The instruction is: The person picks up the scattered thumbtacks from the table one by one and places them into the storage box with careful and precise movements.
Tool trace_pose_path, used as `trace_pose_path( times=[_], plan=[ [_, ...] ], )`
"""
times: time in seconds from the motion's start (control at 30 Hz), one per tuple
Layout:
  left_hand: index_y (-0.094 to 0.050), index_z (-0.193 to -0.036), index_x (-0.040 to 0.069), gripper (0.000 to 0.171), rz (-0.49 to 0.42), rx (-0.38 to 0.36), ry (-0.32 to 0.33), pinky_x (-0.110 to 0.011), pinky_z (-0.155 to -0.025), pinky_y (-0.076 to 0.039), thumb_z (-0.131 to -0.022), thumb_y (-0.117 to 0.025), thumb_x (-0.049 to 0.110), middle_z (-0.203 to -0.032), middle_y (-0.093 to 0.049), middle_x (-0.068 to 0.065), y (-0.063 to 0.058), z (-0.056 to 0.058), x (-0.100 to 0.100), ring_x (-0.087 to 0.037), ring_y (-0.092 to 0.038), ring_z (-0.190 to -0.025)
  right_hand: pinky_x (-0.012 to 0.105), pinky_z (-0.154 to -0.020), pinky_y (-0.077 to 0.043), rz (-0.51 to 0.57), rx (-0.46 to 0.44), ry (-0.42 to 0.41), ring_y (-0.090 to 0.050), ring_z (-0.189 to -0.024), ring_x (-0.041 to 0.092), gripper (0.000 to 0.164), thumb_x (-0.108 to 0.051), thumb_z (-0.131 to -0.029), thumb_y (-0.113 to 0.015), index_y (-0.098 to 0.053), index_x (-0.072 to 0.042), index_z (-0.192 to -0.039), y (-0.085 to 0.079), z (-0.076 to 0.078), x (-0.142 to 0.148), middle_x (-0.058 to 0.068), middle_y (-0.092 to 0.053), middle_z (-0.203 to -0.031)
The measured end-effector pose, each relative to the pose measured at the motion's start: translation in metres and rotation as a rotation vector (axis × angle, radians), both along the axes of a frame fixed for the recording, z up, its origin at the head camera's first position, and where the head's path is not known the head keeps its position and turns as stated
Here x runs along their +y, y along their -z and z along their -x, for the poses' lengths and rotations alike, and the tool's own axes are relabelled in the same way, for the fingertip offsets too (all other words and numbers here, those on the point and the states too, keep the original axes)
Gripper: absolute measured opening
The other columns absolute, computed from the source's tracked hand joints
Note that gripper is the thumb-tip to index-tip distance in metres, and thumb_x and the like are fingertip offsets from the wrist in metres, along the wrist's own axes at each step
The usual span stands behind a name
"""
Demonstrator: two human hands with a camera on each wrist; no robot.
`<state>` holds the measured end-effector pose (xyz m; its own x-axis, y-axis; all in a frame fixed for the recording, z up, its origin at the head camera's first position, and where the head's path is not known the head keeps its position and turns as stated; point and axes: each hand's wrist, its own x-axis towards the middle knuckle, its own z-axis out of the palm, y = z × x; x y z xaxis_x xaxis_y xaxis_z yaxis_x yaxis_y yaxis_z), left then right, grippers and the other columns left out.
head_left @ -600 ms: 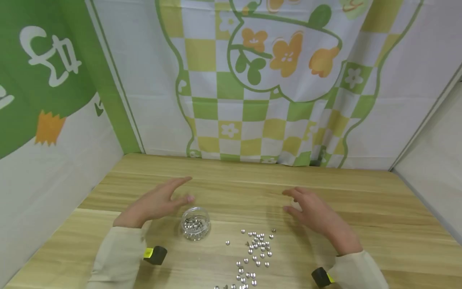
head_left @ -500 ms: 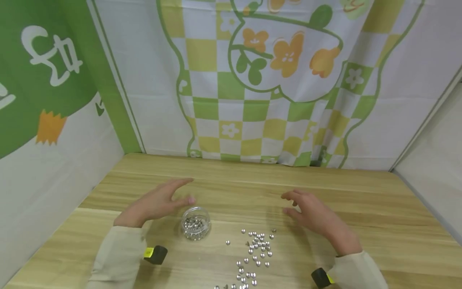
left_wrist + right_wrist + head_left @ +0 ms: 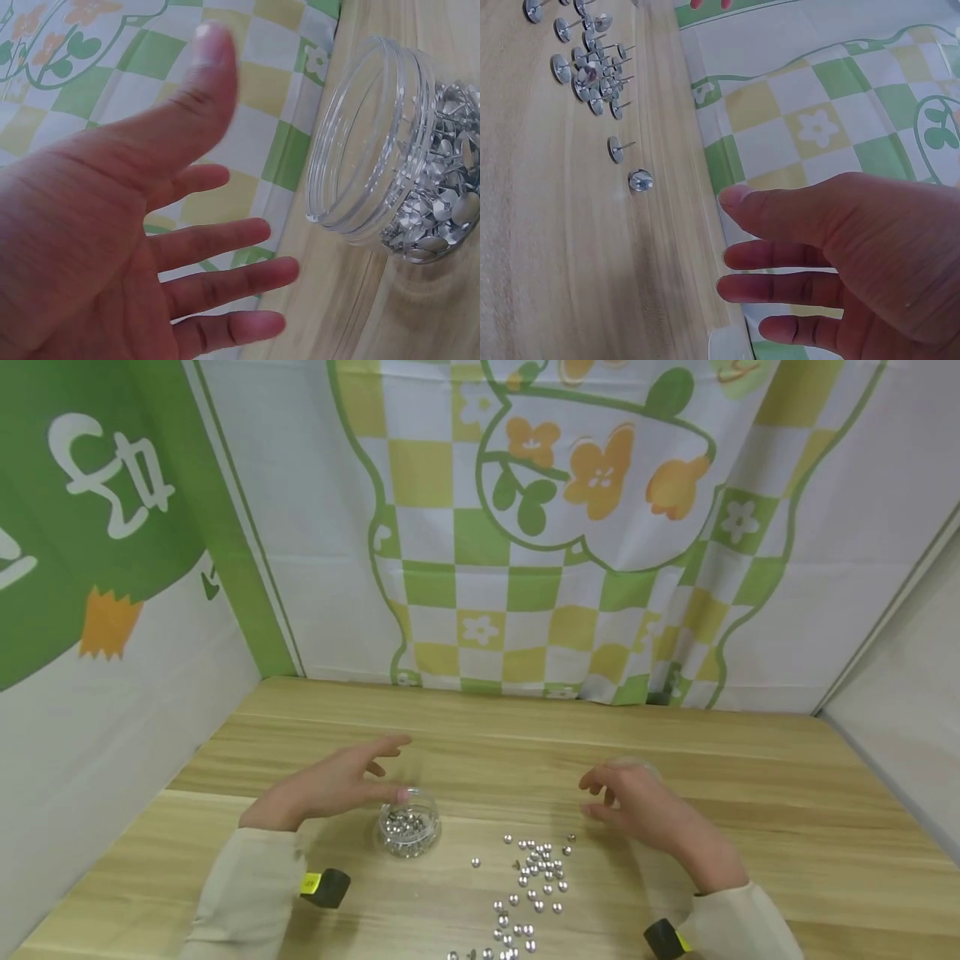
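Observation:
A small clear round jar [image 3: 408, 828] part-filled with silver thumbtacks [image 3: 450, 180] stands on the wooden table, its mouth uncovered. My left hand [image 3: 330, 789] hovers just beside it, fingers spread. In the head view the left thumb overlaps the jar's far rim, while the left wrist view shows a gap between them. My right hand [image 3: 633, 802] is held over the table with loosely bent fingers and nothing in its grasp. Loose thumbtacks [image 3: 536, 864] are scattered to its left, most with points up. Behind the right knuckles shows part of a clear, flat, rounded piece [image 3: 645, 766].
The wooden table [image 3: 480, 735] ends at a back curtain [image 3: 480, 589] with a green and yellow checked print. A green and white cloth wall [image 3: 150, 718] borders the left side. A pale wall [image 3: 900, 668] stands at right. More tacks run toward the near edge.
My left hand has shifted slightly right and nearer, bringing its thumb over the jar's rim in the head view. My right hand has drifted a little left and nearer. Jar and tacks stay put.

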<state>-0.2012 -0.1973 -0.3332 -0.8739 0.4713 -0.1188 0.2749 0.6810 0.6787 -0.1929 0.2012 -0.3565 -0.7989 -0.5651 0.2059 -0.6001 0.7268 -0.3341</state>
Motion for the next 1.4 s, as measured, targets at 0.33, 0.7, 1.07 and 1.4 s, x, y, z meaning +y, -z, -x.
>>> trace_pose_path(
  times=[0.33,0.7,1.07,1.4],
  plan=[
    [-0.033,-0.150,0.017,0.096,0.001,-0.192,0.022,-0.038,-0.086,-0.050,-0.071,-0.085,0.031,-0.149,-0.042,-0.017,-0.001,-0.006,0.008,-0.024,-0.056,-0.110,0.023,-0.065,-0.053,0.032,-0.037,-0.080,-0.062,-0.074,0.009,0.016,-0.011,-0.084,-0.072,-0.070,-0.001,-0.096,0.003,-0.002,-0.005,0.004,-0.072,-0.085],
    [-0.032,-0.151,0.026,0.103,0.009,-0.319,0.054,-0.052,-0.101,-0.042,-0.065,-0.087,0.016,-0.152,-0.037,-0.014,0.004,-0.012,0.013,-0.032,-0.048,-0.122,0.019,-0.064,-0.049,0.032,-0.175,-0.121,-0.056,-0.072,-0.001,0.013,-0.011,-0.084,-0.071,-0.072,-0.005,-0.096,0.006,-0.003,-0.011,-0.003,-0.070,-0.082],
    [-0.053,-0.135,0.031,0.077,0.116,-0.178,0.089,-0.044,-0.090,-0.046,-0.067,-0.086,0.018,-0.128,-0.059,-0.005,0.006,-0.010,0.021,-0.023,-0.056,-0.104,0.019,-0.067,-0.051,-0.015,-0.200,-0.149,-0.059,-0.071,-0.001,0.009,-0.007,-0.080,-0.075,-0.072,-0.014,-0.077,0.009,-0.004,-0.015,-0.007,-0.070,-0.077],
    [-0.056,-0.130,0.034,0.075,0.118,-0.185,0.038,-0.037,-0.082,-0.045,-0.065,-0.086,0.014,-0.124,-0.059,-0.002,0.008,-0.009,0.023,-0.020,-0.056,-0.095,0.019,-0.066,-0.049,0.004,-0.256,-0.124,-0.054,-0.071,-0.003,0.008,-0.011,-0.079,-0.076,-0.072,-0.014,-0.085,0.012,-0.003,-0.014,-0.009,-0.067,-0.077]
  ],
)
